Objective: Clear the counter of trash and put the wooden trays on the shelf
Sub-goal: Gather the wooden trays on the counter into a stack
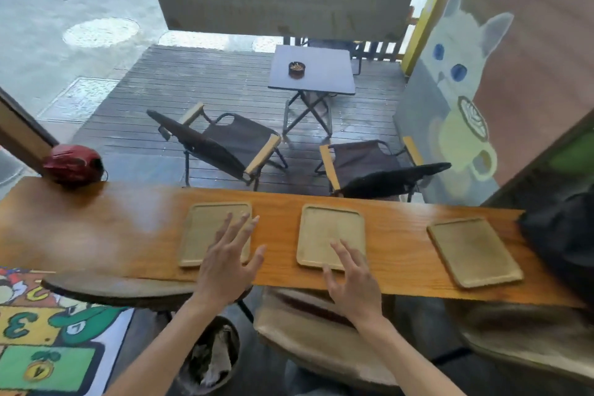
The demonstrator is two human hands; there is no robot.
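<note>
Hands spread open above three wooden trays on a long desk.

Three trays lie in a row along the desk (pixel 96 228), all flat and apart from one another. The left tray (pixel 205 228) and the middle tray (pixel 331 228) each run their long axis from the near edge toward the window, nearly square to the desk. The right tray (pixel 474 251) is turned, its long axis slanting from far-left to near-right, its near corner close to the desk's front edge. The left hand (pixel 229 260) hovers over the left tray's near right corner, fingers splayed, gripping nothing. The right hand (pixel 352 280) sits over the middle tray's near edge, fingers loosely apart, also holding nothing. A red object (pixel 74 164) rests at the desk's far left end.
</note>
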